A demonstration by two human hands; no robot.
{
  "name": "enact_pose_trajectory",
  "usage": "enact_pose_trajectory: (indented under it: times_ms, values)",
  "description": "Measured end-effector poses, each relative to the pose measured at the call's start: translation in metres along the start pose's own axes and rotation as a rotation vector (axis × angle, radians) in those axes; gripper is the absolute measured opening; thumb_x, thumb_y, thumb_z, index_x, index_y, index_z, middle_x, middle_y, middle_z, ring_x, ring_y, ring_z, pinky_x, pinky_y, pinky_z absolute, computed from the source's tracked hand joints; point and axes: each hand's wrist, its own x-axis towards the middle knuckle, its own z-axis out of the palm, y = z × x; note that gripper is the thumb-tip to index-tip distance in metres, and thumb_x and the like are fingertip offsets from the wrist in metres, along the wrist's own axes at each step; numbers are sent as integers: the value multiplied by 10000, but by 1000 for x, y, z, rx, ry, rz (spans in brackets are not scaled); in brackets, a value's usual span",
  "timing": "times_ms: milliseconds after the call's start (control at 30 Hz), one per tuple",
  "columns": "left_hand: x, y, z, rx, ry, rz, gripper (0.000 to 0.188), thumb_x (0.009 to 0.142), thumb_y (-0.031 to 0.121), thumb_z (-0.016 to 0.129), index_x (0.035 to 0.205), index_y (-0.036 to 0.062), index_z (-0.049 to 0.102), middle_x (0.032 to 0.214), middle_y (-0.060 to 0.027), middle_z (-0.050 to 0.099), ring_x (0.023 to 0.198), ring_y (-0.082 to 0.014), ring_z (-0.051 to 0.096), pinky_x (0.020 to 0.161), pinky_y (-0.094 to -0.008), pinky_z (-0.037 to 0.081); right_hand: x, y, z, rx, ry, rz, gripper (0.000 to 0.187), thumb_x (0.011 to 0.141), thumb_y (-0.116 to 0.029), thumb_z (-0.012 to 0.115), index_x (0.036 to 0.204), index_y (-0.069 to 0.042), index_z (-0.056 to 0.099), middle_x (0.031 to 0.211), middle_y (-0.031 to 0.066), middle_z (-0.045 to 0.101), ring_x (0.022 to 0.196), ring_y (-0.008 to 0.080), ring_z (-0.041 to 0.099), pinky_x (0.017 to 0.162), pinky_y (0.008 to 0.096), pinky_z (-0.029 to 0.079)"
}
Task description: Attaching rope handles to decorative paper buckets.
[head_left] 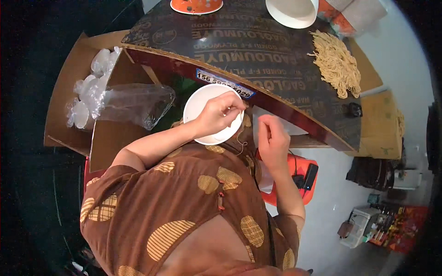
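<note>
Though near table-edge (281,102), hands (217,114) (275,140) (gap between)

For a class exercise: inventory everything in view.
bowl: 1, white, centre
strand: 1, tan, beside bowl
table: 1, dark, ahead
strand heap: 1, tan, tabletop right
container: 1, white, far tabletop
speckled bowl: 1, orange, far tabletop
cartons: 2+, brown, beside table
wrapped cups: several, whitish, left
stool: 1, red, right
device: 1, black, on stool
bin: 1, clear, lower right
shirt: 1, brown, worn
left grip: 1, bare, over bowl
right grip: 1, bare, beside bowl
</note>
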Motion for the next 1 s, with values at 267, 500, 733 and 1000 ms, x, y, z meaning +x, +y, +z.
enact_pose_trajectory:
  times_ms: [267,500,733,1000]
  values:
    - [7,4,1,104,-41,177,115,817,-75,592,868,28,580,856,-31,580,717,-84,549,544,-237,433,14,18,28,352,-134,219,143,850,-7,608,992,-6,594,871,80,623,739,144,612,646,271,481]
    - [4,3,-3,-314,-97,-264,111,871,-44,546,973,0,544,833,-18,566,587,-44,537,475,-197,426,13,24,39,518,-159,249,70,891,6,582,960,-2,575,792,-35,572,649,6,496,564,181,410]
    - [7,9,-5,-141,-82,-290,225,860,-35,560,1078,17,565,863,-18,583,648,-64,563,534,-202,467,12,27,46,472,-99,180,45,881,8,585,904,-15,554,751,-55,530,643,-1,471,561,172,393]
    - [7,2,-5,57,-44,-75,263,827,-49,587,1074,39,588,910,-22,586,807,-95,576,638,-226,473,15,23,51,547,-57,243,46,876,-1,590,878,-16,546,723,-59,507,633,-5,458,540,174,373]
